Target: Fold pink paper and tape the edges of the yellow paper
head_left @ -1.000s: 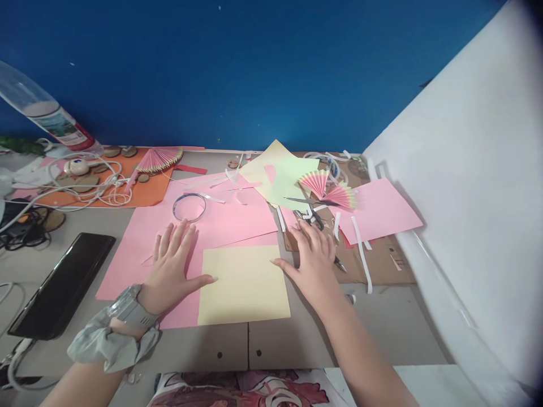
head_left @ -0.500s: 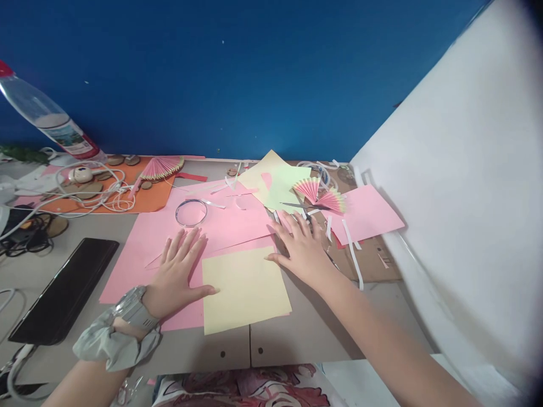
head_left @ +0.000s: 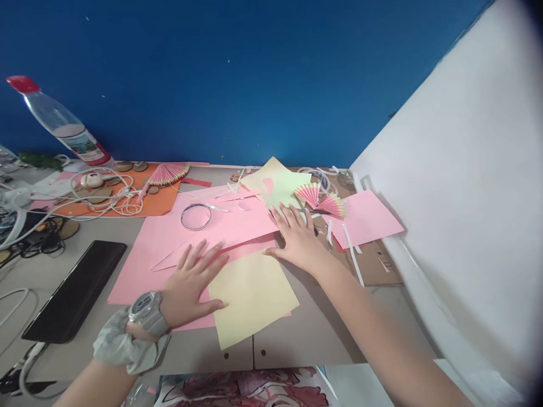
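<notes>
My left hand (head_left: pixel 193 282) lies flat with fingers spread on the large pink paper (head_left: pixel 169 243), its thumb touching the left edge of a pale yellow sheet (head_left: pixel 252 297). A grey watch and a scrunchie sit on that wrist. My right hand (head_left: pixel 299 240) rests open, palm down, beyond the yellow sheet's far right corner, covering the scissors, which are almost hidden. Two small pink-and-yellow pleated paper fans (head_left: pixel 324 199) lie just past its fingertips. A metal ring (head_left: pixel 195 217) sits on the pink paper ahead of my left hand.
A plastic bottle (head_left: pixel 59 127) leans at the far left above tangled white cables (head_left: pixel 106 198) on orange paper (head_left: pixel 144 200). A black flat device (head_left: pixel 74 291) lies at left. Another pink sheet (head_left: pixel 369 217), white paper strips and cardboard (head_left: pixel 377 263) are at right, beside a white wall.
My right hand slid left and farther onto the scissors. My left hand shifted slightly toward me. The yellow sheet has rotated a little, and the view has tilted.
</notes>
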{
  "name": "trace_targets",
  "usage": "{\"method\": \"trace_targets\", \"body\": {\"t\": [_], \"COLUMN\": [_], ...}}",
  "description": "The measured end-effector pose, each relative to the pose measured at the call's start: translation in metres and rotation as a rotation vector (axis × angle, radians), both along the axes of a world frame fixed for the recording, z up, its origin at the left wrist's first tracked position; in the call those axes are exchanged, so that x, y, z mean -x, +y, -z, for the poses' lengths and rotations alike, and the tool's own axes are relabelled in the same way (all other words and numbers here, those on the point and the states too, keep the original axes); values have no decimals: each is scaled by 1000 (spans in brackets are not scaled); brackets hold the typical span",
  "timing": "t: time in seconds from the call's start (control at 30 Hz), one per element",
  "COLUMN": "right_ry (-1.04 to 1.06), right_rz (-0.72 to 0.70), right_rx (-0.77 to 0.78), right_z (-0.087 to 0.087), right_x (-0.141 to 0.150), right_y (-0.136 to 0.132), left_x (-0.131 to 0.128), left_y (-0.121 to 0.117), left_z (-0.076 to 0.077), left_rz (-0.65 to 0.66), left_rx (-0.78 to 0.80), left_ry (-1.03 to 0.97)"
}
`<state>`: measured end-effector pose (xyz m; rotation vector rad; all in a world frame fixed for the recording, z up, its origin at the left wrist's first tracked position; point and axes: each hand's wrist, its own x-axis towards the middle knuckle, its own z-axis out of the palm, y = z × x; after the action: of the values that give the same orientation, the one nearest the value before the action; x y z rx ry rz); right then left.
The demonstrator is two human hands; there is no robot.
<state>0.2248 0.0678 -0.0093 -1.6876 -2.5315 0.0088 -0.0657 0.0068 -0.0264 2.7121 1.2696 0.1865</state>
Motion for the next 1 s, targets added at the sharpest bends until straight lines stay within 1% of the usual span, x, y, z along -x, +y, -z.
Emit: {"method": "trace_targets", "body": {"t": [0.1, 0.17, 0.2, 0.33, 0.37, 0.4, 0.43, 0.53, 0.6, 0.63, 0.67, 0.77, 0.8, 0.9, 1.0], "right_ry": [40, 74, 92, 142, 149, 154, 155, 135, 124, 118, 109, 73, 64, 53, 62], "right_rz": [49, 85, 96, 110, 109, 95, 63, -138, -223, -242, -254, -285, -283, -231, -154], "right_rx": [-13, -25, -33, -46, -44, -40, -25, 47, 67, 70, 72, 69, 64, 55, 56], "right_z": [-2, -3, -3, -6, -7, -8, -9, -10, -8, -6, -4, 4, 7, 14, 20], "right_x": [-2, -5, -7, -17, -18, -19, -18, -14, -12, -11, -10, -11, -11, -7, -1], "right_y": [-12, -21, -27, -47, -52, -57, -61, -74, -79, -80, -81, -85, -87, -101, -120], "left_x": [-10, -15, -17, -16, -15, -14, -13, -14, -15, -16, -16, -20, -23, -36, -57], "left_y": [-5, -11, -15, -36, -43, -49, -55, -69, -70, -68, -63, -40, -30, -8, -2], "left_z": [-1, -1, -1, 3, 5, 6, 8, 11, 10, 9, 7, 2, 1, -3, -2], "left_rz": [143, 170, 151, -52, -80, -135, -185, -318, -357, -338, -289, -45, 14, 119, 168], "left_rx": [34, 30, 17, -89, -109, -142, -159, -162, -153, -147, -136, -70, -50, -12, -7], "left_ry": [26, 47, 57, 84, 97, 94, 91, 69, 58, 56, 58, 75, 77, 72, 50]}}
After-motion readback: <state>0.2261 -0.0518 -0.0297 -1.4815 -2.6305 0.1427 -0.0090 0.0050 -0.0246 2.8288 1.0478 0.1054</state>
